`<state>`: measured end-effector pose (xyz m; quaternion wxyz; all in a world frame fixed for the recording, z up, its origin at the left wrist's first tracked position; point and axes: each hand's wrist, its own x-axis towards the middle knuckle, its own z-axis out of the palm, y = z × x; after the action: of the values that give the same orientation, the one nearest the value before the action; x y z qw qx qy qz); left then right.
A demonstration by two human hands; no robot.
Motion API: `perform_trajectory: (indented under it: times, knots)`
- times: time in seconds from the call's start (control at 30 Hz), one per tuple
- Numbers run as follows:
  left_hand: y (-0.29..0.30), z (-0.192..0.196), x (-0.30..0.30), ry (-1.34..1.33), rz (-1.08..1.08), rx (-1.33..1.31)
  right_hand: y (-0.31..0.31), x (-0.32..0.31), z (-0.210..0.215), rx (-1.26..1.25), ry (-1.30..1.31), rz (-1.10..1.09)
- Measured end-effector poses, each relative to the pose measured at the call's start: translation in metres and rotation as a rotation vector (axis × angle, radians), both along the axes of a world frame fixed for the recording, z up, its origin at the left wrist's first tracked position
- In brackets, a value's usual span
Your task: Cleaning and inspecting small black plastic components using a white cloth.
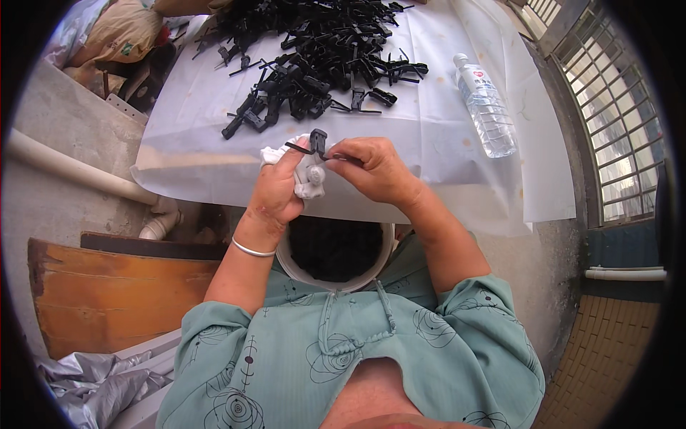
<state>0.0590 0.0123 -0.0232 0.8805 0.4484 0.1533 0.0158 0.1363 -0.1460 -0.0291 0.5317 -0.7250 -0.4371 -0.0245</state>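
Note:
Over the near edge of the table, my left hand (274, 187) is closed around a bunched white cloth (311, 187) and a small black plastic part (319, 140). The part has a blocky body standing up from the fingers, and a thin black strip juts out on its left. My right hand (377, 169) pinches a thin dark piece (347, 157) at the part's right side. Whether that piece is an arm of the part or a separate tool, I cannot tell. Farther back lies a large heap of similar black plastic parts (314, 61).
A white sheet (436, 118) covers the table. A clear water bottle (487, 111) lies at the right. Below my hands, a white bucket (284, 266) holds a dark mass of black pieces. Bags (118, 32) sit far left, a wooden board (121, 289) near left, a barred window (614, 107) right.

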Motion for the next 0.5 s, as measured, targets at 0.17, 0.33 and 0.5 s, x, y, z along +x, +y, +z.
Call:
perform_trajectory:
  times: [0.17,0.33,0.5]
  knots:
    - [0.004,0.006,-0.002,-0.191,-0.096,-0.038,-0.003,-0.012,0.017,-0.085,0.036,0.002]
    - [-0.015,0.014,-0.007,-0.224,0.025,0.566,0.007,-0.023,0.012,0.162,-0.216,-0.192]
    - [-0.013,0.019,-0.015,-0.222,-0.189,0.580,0.005,-0.011,0.010,0.091,0.428,-0.075]
